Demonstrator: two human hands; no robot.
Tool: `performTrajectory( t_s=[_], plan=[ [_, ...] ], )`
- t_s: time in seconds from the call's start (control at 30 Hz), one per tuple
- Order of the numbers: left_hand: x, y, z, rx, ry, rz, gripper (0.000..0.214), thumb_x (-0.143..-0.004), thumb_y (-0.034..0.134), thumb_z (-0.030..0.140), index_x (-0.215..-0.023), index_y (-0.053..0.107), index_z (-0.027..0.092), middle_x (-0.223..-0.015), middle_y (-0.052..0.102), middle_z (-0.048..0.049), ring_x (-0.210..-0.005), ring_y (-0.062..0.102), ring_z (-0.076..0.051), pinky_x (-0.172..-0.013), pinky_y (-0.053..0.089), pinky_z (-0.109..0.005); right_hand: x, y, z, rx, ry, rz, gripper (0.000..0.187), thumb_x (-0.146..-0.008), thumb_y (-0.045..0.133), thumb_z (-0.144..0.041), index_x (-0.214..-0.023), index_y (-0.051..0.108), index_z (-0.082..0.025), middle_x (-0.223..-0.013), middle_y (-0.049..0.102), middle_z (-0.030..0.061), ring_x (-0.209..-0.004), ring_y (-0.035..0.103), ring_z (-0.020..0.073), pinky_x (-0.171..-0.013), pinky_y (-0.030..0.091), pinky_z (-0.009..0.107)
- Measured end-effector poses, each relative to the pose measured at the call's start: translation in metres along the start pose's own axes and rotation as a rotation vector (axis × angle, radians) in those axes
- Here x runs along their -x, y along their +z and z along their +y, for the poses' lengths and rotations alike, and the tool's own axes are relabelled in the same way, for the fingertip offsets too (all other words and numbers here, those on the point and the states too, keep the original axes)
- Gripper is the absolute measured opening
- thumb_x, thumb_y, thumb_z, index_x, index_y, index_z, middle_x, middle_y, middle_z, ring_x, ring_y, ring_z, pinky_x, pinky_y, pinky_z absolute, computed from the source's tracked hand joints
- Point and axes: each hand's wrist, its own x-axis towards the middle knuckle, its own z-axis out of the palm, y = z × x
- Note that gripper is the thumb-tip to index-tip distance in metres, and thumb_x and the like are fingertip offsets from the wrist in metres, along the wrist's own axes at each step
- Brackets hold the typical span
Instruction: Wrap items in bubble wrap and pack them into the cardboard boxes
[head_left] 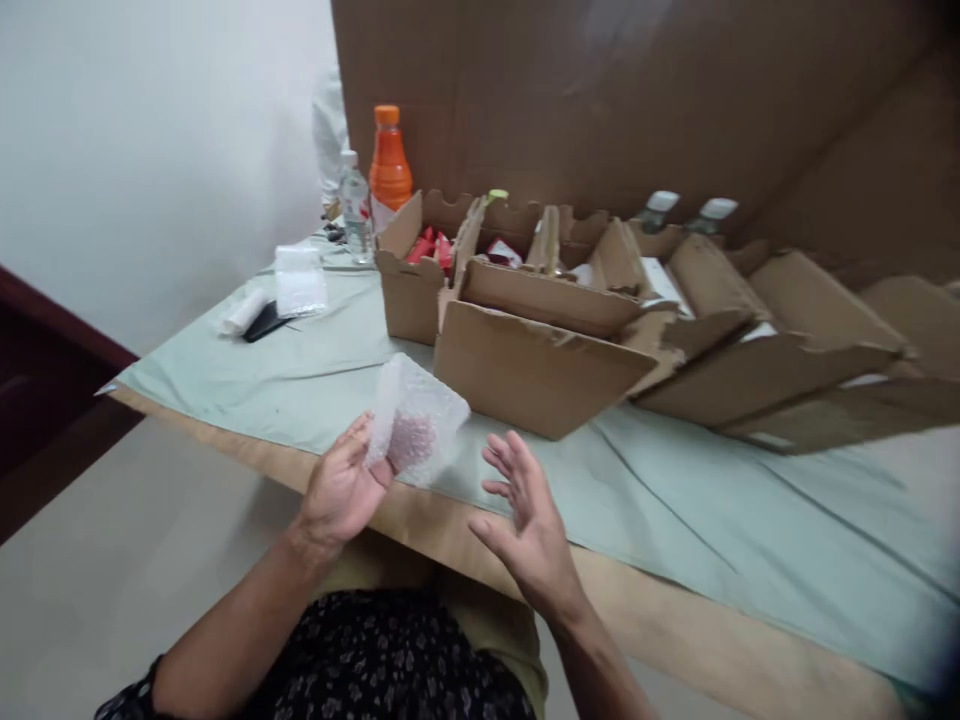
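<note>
My left hand point(349, 485) grips a clear bubble wrap bag point(427, 405) by its left side, with some fingers showing pinkish through the plastic. The bag is held up above the table's near edge. To its right, my right hand point(529, 520) is raised with fingers apart and holds nothing; it does not touch the bag. Just beyond the bag stands an open cardboard box point(540, 365).
A row of cardboard bins continues right, one holding red packets point(431, 248). Behind stand an orange bottle point(390, 165) and a clear bottle point(356, 210). At left on the green cloth point(315, 365) lie clear plastic bags point(300, 280), a white roll point(244, 312) and a dark flat object point(266, 320).
</note>
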Motion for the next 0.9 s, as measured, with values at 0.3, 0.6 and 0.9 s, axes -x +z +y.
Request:
performTrajectory(
  t_s=[0.3, 0.6, 0.9],
  plan=[
    [0.011, -0.004, -0.034, -0.09, -0.214, -0.197, 0.035, -0.091, 0.06, 0.047, -0.113, 0.076, 0.025, -0.123, 0.077, -0.0084, -0.135, 0.061, -0.03, -0.114, 0.05, -0.05, -0.011, -0.004, 0.008, -0.56, 0.307, 0.089, 0.078, -0.074, 0.082, -0.054, -0.14, 0.053, -0.023, -0.107, 0.074, 0.0088, -0.091, 0.071, 0.0234, -0.081, 0.059, 0.037],
    [-0.008, -0.011, -0.026, -0.35, -0.163, -0.195, 0.092, -0.07, 0.081, 0.068, -0.143, 0.056, 0.018, -0.099, 0.076, -0.0099, -0.095, 0.072, -0.027, -0.082, 0.057, -0.038, -0.01, -0.05, -0.009, -0.369, 0.245, 0.24, 0.049, -0.073, 0.084, -0.05, -0.111, 0.068, -0.023, -0.091, 0.073, 0.0028, -0.073, 0.064, 0.0158, -0.065, 0.055, 0.029],
    [-0.042, -0.004, -0.024, -1.187, 0.297, -0.185, 0.066, -0.078, 0.071, 0.029, -0.143, 0.06, 0.022, -0.073, 0.062, 0.003, -0.062, 0.054, -0.016, -0.063, 0.045, -0.029, -0.004, -0.089, 0.015, 0.512, 0.094, 0.363, 0.045, -0.089, 0.067, -0.045, -0.127, 0.067, -0.022, -0.08, 0.068, 0.0021, -0.074, 0.064, 0.0211, -0.078, 0.056, 0.041]
  ],
)
